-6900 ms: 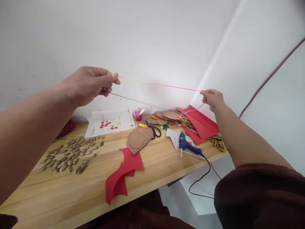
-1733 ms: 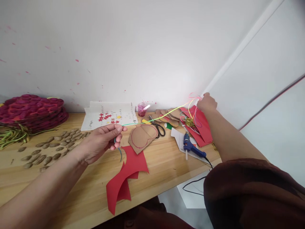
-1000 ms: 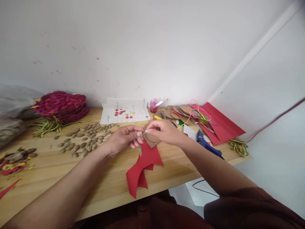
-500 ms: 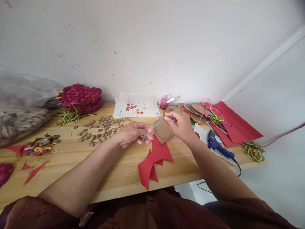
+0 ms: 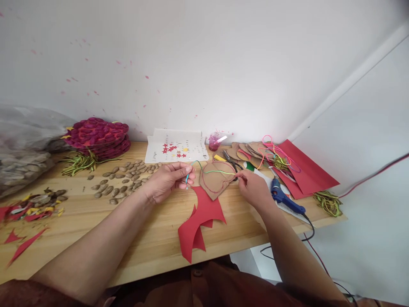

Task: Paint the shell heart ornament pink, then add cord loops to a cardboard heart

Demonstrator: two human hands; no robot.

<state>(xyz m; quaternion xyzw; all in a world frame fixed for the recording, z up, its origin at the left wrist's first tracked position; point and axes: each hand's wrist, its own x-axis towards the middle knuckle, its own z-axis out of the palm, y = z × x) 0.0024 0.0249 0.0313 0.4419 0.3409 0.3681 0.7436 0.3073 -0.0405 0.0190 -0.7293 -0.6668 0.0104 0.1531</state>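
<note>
A thin multicoloured cord (image 5: 217, 172), blue-green at one end and yellow-green at the other, runs slack between my two hands. My left hand (image 5: 171, 180) pinches its blue end between thumb and fingers, and a short tail hangs below the fingertips. The yellow-green end is closed in the fingers of my right hand (image 5: 251, 186). Under the cord lies a heart-shaped piece of brown cardboard (image 5: 214, 184) with a reddish line along its outline. Cut red paper (image 5: 201, 213) lies just in front of it, nearer to me.
Behind my right hand are pliers (image 5: 232, 160), stacked cardboard cutouts (image 5: 236, 150) and a pink cord (image 5: 267, 139). A blue glue gun (image 5: 284, 198) and red sheets (image 5: 313, 168) lie right. Left are brown seeds (image 5: 108, 189), a magenta seed-covered stack (image 5: 96, 134) and a plastic bag (image 5: 25, 149).
My hands have moved apart, and the right one has come down to the right. More cord now shows between them, slack instead of taut. The view has shifted slightly.
</note>
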